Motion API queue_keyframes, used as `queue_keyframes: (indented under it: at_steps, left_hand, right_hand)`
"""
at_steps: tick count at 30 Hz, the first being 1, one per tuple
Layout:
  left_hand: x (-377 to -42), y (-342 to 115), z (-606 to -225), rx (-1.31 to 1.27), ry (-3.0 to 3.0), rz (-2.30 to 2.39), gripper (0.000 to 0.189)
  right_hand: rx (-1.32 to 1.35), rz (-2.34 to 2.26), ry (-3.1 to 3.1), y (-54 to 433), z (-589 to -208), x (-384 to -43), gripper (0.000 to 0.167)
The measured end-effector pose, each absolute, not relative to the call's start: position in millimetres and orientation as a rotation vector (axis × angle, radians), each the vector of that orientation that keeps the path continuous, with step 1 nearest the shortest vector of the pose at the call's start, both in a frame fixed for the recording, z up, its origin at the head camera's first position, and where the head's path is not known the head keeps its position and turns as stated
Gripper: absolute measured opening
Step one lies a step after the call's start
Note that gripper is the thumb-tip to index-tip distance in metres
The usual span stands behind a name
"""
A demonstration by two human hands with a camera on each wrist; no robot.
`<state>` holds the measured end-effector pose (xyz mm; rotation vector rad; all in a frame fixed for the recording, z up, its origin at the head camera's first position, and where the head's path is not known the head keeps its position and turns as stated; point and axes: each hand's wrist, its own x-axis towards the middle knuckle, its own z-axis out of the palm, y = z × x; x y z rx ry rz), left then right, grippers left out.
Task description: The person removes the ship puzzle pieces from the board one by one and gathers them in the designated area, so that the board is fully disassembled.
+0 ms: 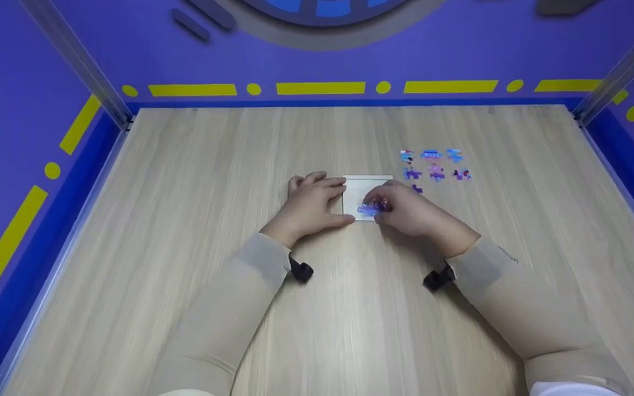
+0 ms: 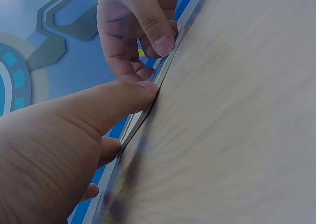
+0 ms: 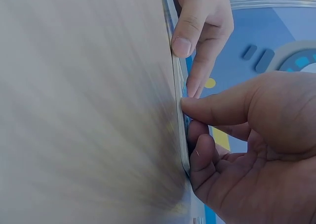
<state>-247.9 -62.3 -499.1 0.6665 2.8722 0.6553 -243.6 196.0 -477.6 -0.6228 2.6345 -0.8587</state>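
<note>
A small white puzzle tray [image 1: 353, 192] lies flat on the wooden table. My left hand [image 1: 311, 206] holds its left side, the thumb at the near left corner and a forefinger at the far left corner. Over the tray's right part, my right hand [image 1: 408, 209] bends its fingers and thumb around a purple and blue jigsaw piece [image 1: 369, 210] near the front edge. Those fingers partly hide the piece. Low from the side, the left wrist view shows the left thumb [image 2: 128, 98] along the tray's rim, facing the right hand [image 2: 140, 26].
Several loose jigsaw pieces [image 1: 436, 172] lie in rows beyond the right hand, with a small purple piece [image 1: 417, 188] close to its knuckles. Blue panels [image 1: 317, 66] with yellow marks wall the table's back and sides.
</note>
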Motion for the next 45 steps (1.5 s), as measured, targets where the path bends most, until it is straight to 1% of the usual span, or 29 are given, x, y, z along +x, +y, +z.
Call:
queue_keyframes:
  at_steps: [14, 32, 37, 45]
  left_hand:
    - [-249, -62, -497, 0.681, 2.863, 0.645, 0.082]
    - [-248, -61, -498, 0.67, 2.862, 0.634, 0.082]
    - [-248, -61, -499, 0.664, 2.86, 0.63, 0.083]
    - [-247, -61, -497, 0.653, 2.862, 0.63, 0.083]
  right_hand:
    - [-0.588, -0.921, 2.604, 200, -477, -246, 0.037]
    - [-0.575, -0.947, 2.584, 204, -476, -245, 0.037]
    - [-0.582, -0.991, 2.57, 209, -473, -248, 0.038]
    - [-0.494, -1.017, 2.597, 222, -461, -256, 0.037]
